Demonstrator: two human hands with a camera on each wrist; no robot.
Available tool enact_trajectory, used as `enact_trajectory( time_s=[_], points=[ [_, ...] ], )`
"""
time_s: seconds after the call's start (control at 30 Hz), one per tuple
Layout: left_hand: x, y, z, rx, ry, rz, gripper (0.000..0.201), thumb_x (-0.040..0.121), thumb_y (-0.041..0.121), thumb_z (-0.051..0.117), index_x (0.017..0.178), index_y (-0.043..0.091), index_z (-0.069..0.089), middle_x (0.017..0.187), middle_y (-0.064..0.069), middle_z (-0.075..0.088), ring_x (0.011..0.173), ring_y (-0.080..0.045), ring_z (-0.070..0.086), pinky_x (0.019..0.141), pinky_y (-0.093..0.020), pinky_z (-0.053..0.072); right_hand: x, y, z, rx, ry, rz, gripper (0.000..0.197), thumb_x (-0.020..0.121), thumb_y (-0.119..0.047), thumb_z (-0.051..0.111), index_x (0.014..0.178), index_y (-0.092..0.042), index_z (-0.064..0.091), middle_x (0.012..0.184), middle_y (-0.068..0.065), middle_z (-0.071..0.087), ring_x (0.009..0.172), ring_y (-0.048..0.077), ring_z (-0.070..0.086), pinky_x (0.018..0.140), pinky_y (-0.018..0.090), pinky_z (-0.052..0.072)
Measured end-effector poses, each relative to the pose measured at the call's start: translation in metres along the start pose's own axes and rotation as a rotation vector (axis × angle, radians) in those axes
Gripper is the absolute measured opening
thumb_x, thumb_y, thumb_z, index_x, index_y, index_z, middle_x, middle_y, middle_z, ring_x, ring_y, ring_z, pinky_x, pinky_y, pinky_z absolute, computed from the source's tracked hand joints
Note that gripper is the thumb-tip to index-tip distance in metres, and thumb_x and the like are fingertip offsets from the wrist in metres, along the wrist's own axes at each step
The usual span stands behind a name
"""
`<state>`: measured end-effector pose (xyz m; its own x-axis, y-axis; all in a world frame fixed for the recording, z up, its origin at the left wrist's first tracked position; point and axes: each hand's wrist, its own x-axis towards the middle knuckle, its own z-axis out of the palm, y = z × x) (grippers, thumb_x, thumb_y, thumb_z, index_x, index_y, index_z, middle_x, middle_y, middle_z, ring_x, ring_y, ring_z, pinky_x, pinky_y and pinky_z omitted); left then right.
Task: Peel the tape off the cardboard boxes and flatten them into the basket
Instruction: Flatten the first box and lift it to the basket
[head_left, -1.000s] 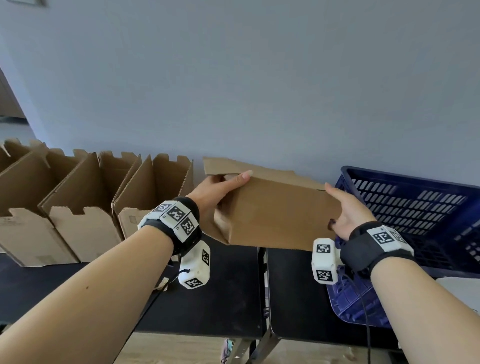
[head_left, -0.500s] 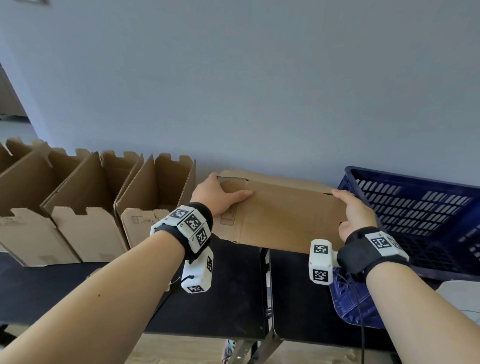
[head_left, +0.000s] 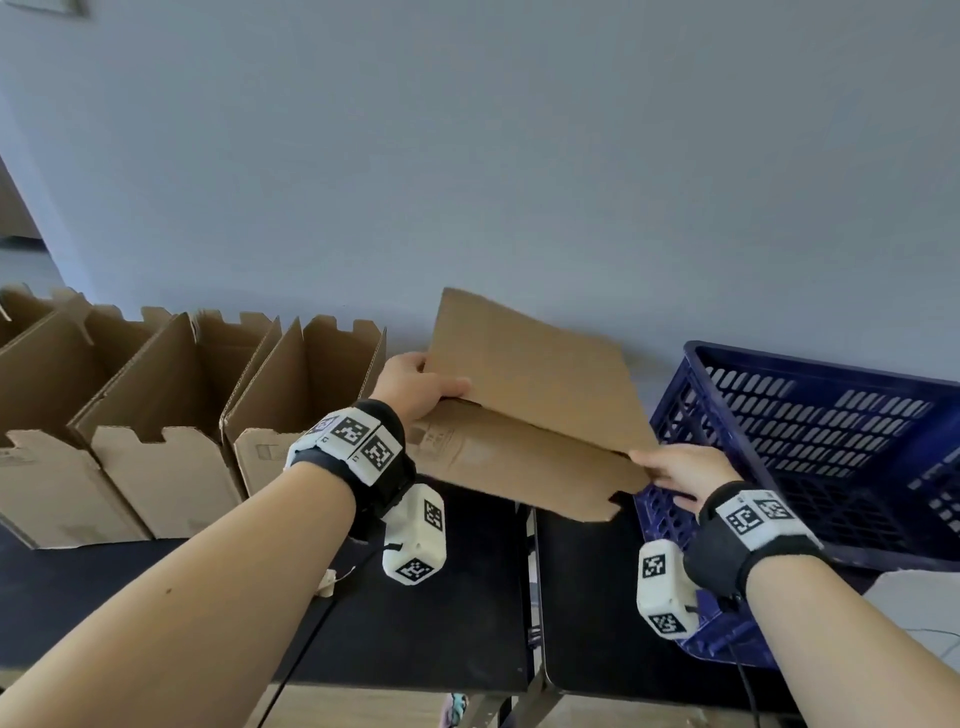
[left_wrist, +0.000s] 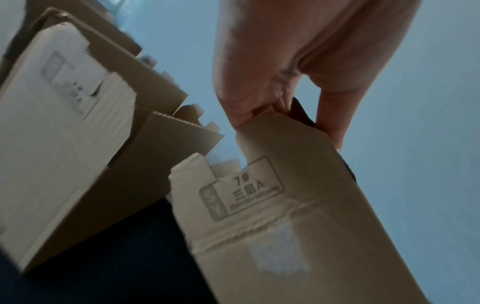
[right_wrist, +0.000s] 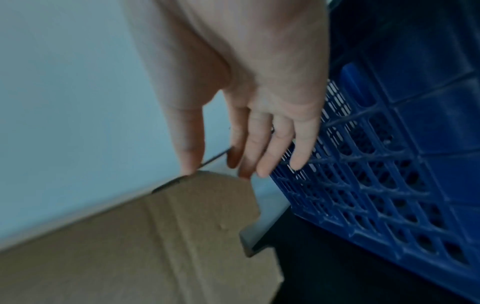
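A flattened brown cardboard box (head_left: 530, 395) hangs above the black table (head_left: 457, 613), just left of the blue plastic basket (head_left: 810, 364). Its upper panel tilts up toward the wall and its lower panel slopes down toward me. My left hand (head_left: 426, 382) grips the box's left edge, thumb on top; in the left wrist view the left hand (left_wrist: 283, 111) clamps the end of the box (left_wrist: 298, 226) by a printed stamp. My right hand (head_left: 670, 467) pinches the right corner. The right wrist view shows that right hand (right_wrist: 215, 170) on the corner of the box (right_wrist: 130, 246), beside the basket (right_wrist: 389, 174).
Three open-topped cardboard boxes (head_left: 306, 395) (head_left: 171, 410) (head_left: 36, 415) stand in a row along the wall at the left. A seam (head_left: 530, 571) splits the table into two tops. A pale object (head_left: 914, 603) lies in front of the basket.
The box has collapsed from a squashed tube into two flat panels. Its upper panel has swung up toward the wall, and my right hand has shifted to the near right corner.
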<state>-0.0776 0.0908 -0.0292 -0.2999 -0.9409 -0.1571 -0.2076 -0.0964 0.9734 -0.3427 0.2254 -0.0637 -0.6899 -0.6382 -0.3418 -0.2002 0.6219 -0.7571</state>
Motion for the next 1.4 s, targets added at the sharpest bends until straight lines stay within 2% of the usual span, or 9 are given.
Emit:
enact_trajectory(
  time_s=[0.1, 0.37, 0.53, 0.7, 0.8, 0.93, 1.1, 1.2, 1.4],
  points=[
    [-0.003, 0.01, 0.01, 0.216, 0.021, 0.257, 0.032, 0.083, 0.015, 0.069, 0.113, 0.018, 0.059, 0.103, 0.003, 0.066, 0.096, -0.017, 0.063, 0.09, -0.035, 0.051, -0.002, -0.005, 0.003, -0.264, 0.071, -0.062, 0.054, 0.088, -0.029, 0.064, 0.133, -0.003, 0.051, 0.139, 0.012, 0.05, 0.126, 0.03, 0.048, 0.105, 0.043, 0.04],
    [-0.011, 0.028, 0.031, 0.945, 0.04, 0.777, 0.028, 0.093, 0.009, 0.049, 0.113, 0.024, 0.061, 0.105, 0.004, 0.058, 0.097, -0.016, 0.052, 0.086, -0.028, 0.043, -0.009, -0.075, -0.022, 0.156, 0.45, -0.374, 0.038, 0.097, -0.021, 0.044, 0.132, -0.011, 0.052, 0.128, 0.007, 0.056, 0.115, 0.025, 0.053, 0.092, 0.032, 0.04],
    [-0.007, 0.03, 0.024, 1.074, 0.032, 0.886, 0.026, 0.092, 0.009, 0.048, 0.111, 0.023, 0.061, 0.103, 0.004, 0.057, 0.095, -0.016, 0.049, 0.084, -0.024, 0.035, -0.013, -0.095, -0.033, 0.111, 0.406, -0.296, 0.029, 0.087, -0.029, 0.045, 0.078, -0.004, 0.058, 0.09, 0.021, 0.063, 0.083, 0.034, 0.058, 0.069, 0.035, 0.04],
    [-0.009, 0.028, 0.027, 1.15, 0.014, 1.005, 0.027, 0.088, 0.004, 0.052, 0.104, 0.021, 0.066, 0.096, 0.001, 0.059, 0.09, -0.019, 0.05, 0.076, -0.027, 0.033, -0.018, -0.092, -0.026, -0.333, 0.19, -0.232, 0.067, 0.078, -0.048, 0.066, 0.13, -0.007, 0.052, 0.123, 0.012, 0.058, 0.109, 0.029, 0.057, 0.077, 0.027, 0.042],
    [-0.012, 0.029, 0.033, 1.138, 0.016, 1.038, 0.028, 0.081, -0.002, 0.057, 0.092, 0.02, 0.071, 0.084, 0.002, 0.06, 0.078, -0.02, 0.053, 0.067, -0.026, 0.033, -0.012, -0.084, -0.011, -0.473, 0.16, -0.191, 0.086, 0.072, -0.058, 0.067, 0.136, -0.004, 0.044, 0.125, 0.013, 0.059, 0.108, 0.029, 0.059, 0.075, 0.028, 0.047],
    [-0.015, 0.031, 0.035, 1.137, -0.017, 1.062, 0.031, 0.081, -0.005, 0.056, 0.092, 0.02, 0.071, 0.085, 0.002, 0.061, 0.081, -0.021, 0.055, 0.063, -0.027, 0.031, -0.012, -0.073, 0.001, -0.476, 0.113, -0.109, 0.113, 0.067, -0.06, 0.072, 0.149, -0.004, 0.016, 0.14, 0.016, 0.046, 0.121, 0.033, 0.052, 0.095, 0.038, 0.048],
    [-0.015, 0.042, 0.033, 1.187, -0.072, 0.986, 0.036, 0.091, 0.002, 0.044, 0.11, 0.026, 0.064, 0.103, 0.005, 0.057, 0.099, -0.016, 0.049, 0.069, -0.027, 0.04, -0.015, -0.058, 0.001, -0.528, 0.077, -0.066, 0.076, 0.085, -0.037, 0.065, 0.14, 0.003, 0.033, 0.132, 0.018, 0.053, 0.112, 0.03, 0.056, 0.081, 0.028, 0.043],
    [-0.016, 0.042, 0.036, 1.189, -0.068, 1.029, 0.036, 0.092, 0.001, 0.044, 0.11, 0.025, 0.064, 0.102, 0.005, 0.057, 0.099, -0.015, 0.048, 0.07, -0.028, 0.042, -0.017, -0.053, 0.002, -0.516, 0.005, -0.057, 0.065, 0.084, -0.047, 0.064, 0.125, 0.001, 0.051, 0.112, 0.016, 0.06, 0.091, 0.026, 0.056, 0.075, 0.028, 0.042],
    [-0.015, 0.039, 0.04, 1.085, -0.001, 1.231, 0.035, 0.066, -0.012, 0.068, 0.079, 0.021, 0.071, 0.073, 0.004, 0.059, 0.071, -0.02, 0.057, 0.045, -0.025, 0.04, -0.016, -0.049, 0.006, -0.519, 0.058, -0.018, 0.069, 0.08, -0.055, 0.062, 0.125, -0.003, 0.051, 0.116, 0.015, 0.06, 0.096, 0.029, 0.058, 0.073, 0.029, 0.042]
  ],
)
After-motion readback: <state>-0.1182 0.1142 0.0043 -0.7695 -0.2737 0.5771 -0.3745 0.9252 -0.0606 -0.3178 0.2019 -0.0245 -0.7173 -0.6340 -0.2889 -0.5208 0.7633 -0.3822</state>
